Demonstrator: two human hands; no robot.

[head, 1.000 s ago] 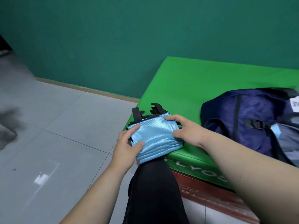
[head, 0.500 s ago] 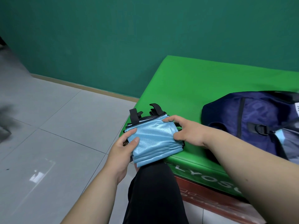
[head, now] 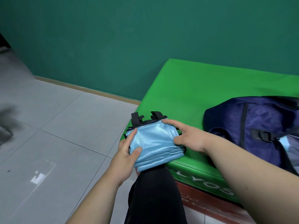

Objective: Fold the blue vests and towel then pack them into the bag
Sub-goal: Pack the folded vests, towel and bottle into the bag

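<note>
The left hand (head: 127, 156) and right hand (head: 191, 138) are gripping the folded blue vests (head: 155, 143) from both sides, near the bag (head: 258, 126).

Left forearm (head: 90, 202) and right forearm (head: 239, 164) bare to the frame edge. Left hand (head: 127, 156) and right hand (head: 189, 136) bare too. One leg (head: 155, 196) visible: plain black trousers, soft creases near the knee.
</note>
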